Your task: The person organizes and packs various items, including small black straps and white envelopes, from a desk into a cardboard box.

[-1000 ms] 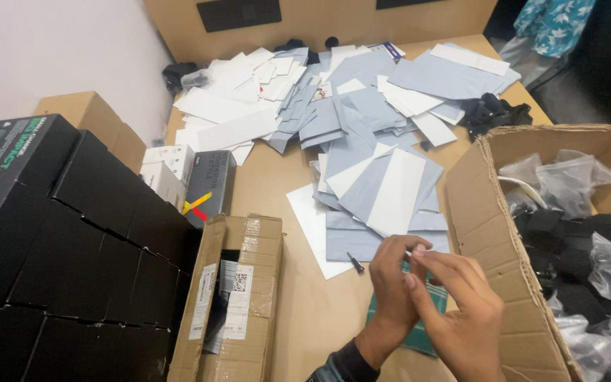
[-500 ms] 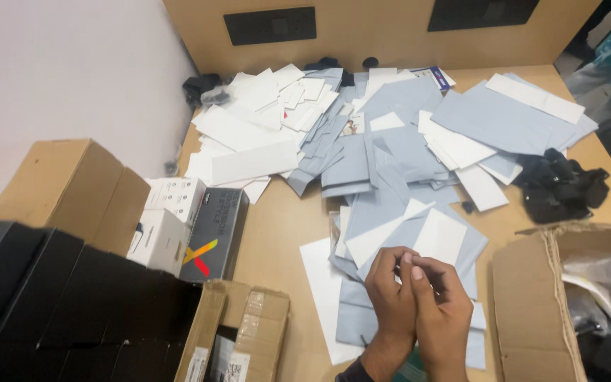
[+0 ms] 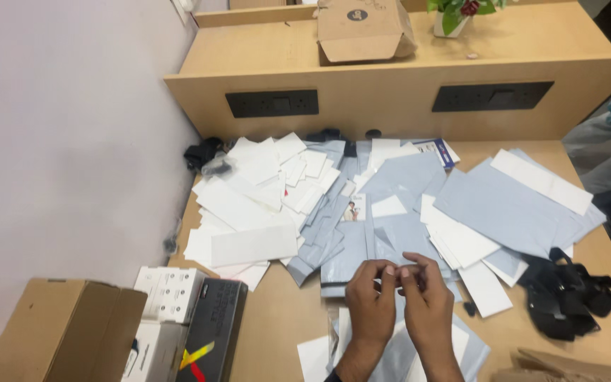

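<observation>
Small pale item (image 3: 399, 271) pinched between the fingertips of both hands, too small to identify, held above the grey mailing bags (image 3: 404, 191) near the front middle of the desk (image 3: 277, 332). Left hand (image 3: 369, 304) and right hand (image 3: 429, 308) pressed close, thumbs and forefingers meeting on that item, each grip closed on it.

Compared with a second ago: same pinch kept, hands closer together and higher in view. View tilted upward and away: big open carton of black parts at the right gone from sight, black stacked boxes at the left gone too. Now showing the back partition with dark socket panels (image 3: 271, 103), a small cardboard box (image 3: 365, 28) and a potted plant (image 3: 454, 14) on the ledge. White paper strips (image 3: 249, 205) spread at the left, black bundle (image 3: 563, 293) at the right. Handling of the item apparently ongoing, only the head raised.
</observation>
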